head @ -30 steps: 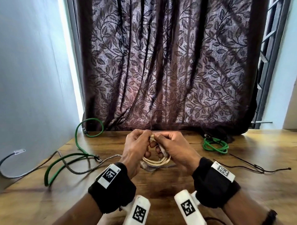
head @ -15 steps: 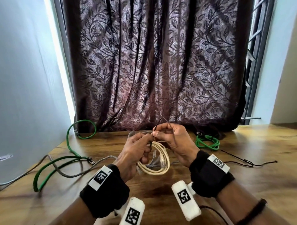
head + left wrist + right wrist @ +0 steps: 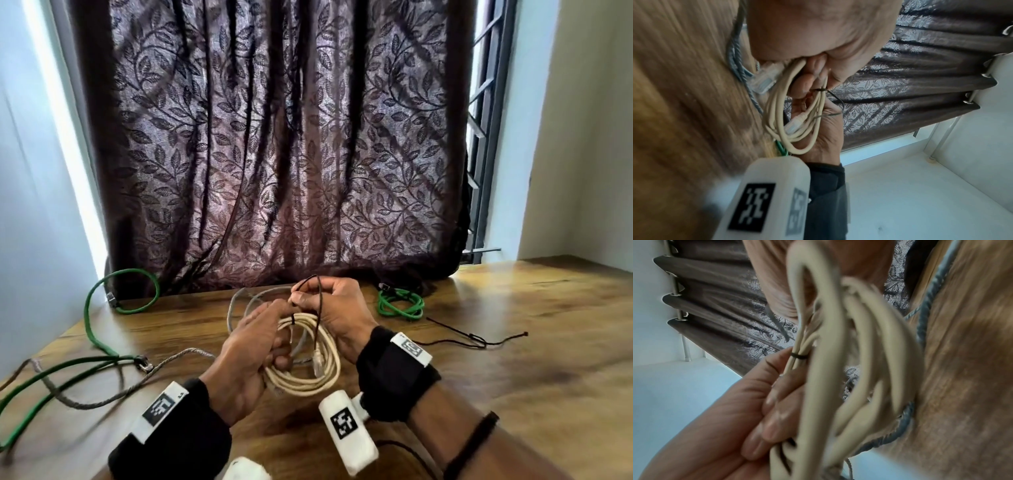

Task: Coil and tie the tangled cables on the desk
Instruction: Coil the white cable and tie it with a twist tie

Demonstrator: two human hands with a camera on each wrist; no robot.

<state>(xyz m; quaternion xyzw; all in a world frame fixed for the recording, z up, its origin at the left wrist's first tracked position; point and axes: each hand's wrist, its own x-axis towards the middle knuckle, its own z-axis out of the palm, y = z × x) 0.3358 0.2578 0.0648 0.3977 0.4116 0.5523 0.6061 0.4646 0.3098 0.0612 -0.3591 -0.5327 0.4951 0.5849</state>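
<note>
Above the wooden desk (image 3: 513, 342), the left hand (image 3: 246, 363) grips one coiled cream cable (image 3: 308, 380) while the right hand (image 3: 334, 308) pinches a thin black tie (image 3: 319, 301) looped round it. Two green cables, one loose (image 3: 99, 329) and one coiled (image 3: 400, 305), and one grey cable (image 3: 164, 363) lie on the desk.

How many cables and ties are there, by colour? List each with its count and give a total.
Cream: 1, the cream cable coil
Green: 2, the loose green cable and the coiled green cable
Grey: 1, the grey cable, seemingly one run
Black: 2, the black tie on the coil and the black tie on the desk
Total: 6
</note>
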